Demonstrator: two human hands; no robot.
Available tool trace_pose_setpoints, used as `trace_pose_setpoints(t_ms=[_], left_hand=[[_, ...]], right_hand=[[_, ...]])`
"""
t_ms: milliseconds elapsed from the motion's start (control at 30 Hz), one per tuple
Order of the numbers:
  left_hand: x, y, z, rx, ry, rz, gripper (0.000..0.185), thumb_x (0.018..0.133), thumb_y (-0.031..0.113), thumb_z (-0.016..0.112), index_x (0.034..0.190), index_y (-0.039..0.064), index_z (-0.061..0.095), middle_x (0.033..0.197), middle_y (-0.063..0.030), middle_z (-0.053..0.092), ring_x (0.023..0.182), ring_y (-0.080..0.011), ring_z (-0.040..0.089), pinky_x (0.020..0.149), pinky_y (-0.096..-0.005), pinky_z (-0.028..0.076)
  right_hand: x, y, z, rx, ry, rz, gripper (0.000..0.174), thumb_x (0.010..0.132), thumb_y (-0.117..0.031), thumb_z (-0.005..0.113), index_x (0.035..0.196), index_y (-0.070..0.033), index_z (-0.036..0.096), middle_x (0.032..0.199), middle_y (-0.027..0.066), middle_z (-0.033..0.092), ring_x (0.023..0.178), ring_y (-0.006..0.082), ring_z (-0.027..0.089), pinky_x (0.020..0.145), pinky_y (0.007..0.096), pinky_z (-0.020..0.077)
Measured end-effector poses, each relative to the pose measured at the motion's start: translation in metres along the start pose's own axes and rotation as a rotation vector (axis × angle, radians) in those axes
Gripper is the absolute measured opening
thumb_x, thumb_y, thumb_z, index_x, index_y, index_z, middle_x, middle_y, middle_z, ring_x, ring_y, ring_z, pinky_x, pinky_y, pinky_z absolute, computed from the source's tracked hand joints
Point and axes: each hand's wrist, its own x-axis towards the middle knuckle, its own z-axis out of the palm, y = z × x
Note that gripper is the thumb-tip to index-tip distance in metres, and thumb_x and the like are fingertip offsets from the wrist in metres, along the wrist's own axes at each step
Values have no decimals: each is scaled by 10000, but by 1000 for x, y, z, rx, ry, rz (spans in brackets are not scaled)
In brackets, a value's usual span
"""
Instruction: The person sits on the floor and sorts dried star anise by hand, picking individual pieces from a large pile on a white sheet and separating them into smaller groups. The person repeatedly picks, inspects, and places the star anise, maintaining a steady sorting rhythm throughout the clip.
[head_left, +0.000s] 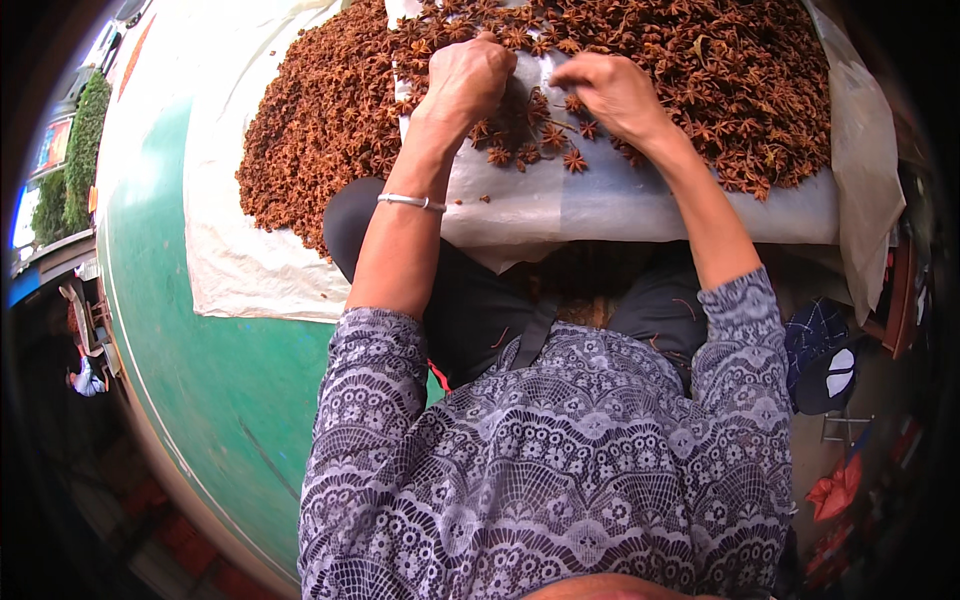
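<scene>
Dried star anise pods cover a table draped in pale plastic sheeting (502, 202). My left hand (472, 79), a silver bangle on its wrist, is above the near edge of the pods with its fingers curled under; whether they hold anything is hidden. Across a small gap is my right hand (619, 94), thumb and fingers drawn together and blurred, so I cannot tell if a pod is between them. Several loose pods (553, 136) lie on the sheet between and below the hands. The larger heap of whole star anise (750, 97) spreads to the right.
A heap of smaller brown pieces (322, 127) lies on a white sheet (217, 247) at the left, over a green floor (240, 375). A dark cap (821, 379) and a red plastic bag (834, 487) are at the right. Another person (88, 379) appears at the far left.
</scene>
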Motion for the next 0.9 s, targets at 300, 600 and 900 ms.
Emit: trace_pose_setpoints(t_ms=[300, 600, 900], left_hand=[[3, -31, 4, -376, 397, -42, 88, 890, 151, 621, 921, 113, 695, 862, -86, 671, 772, -241, 667, 697, -379, 548], [-25, -35, -43, -1400, -469, 135, 171, 857, 75, 684, 1013, 15, 719, 882, -58, 714, 721, -84, 607, 607, -243, 489], [-17, -7, 7, -214, 4, 139, 112, 822, 163, 663, 909, 200, 724, 923, -69, 601, 852, -287, 638, 755, -376, 523]], right_hand=[[24, 14, 40, -423, -9, -409, 23, 806, -60, 590, 817, -62, 570, 793, 64, 559, 725, 223, 640, 611, 340, 544], [17, -8, -33, 361, -44, 87, 142, 853, -136, 580, 885, -30, 667, 821, 45, 661, 693, 172, 607, 648, 298, 489], [-31, -25, -51, 819, -294, 465, 260, 895, -161, 616, 1090, 5, 657, 884, 108, 700, 704, 139, 682, 577, 245, 546]])
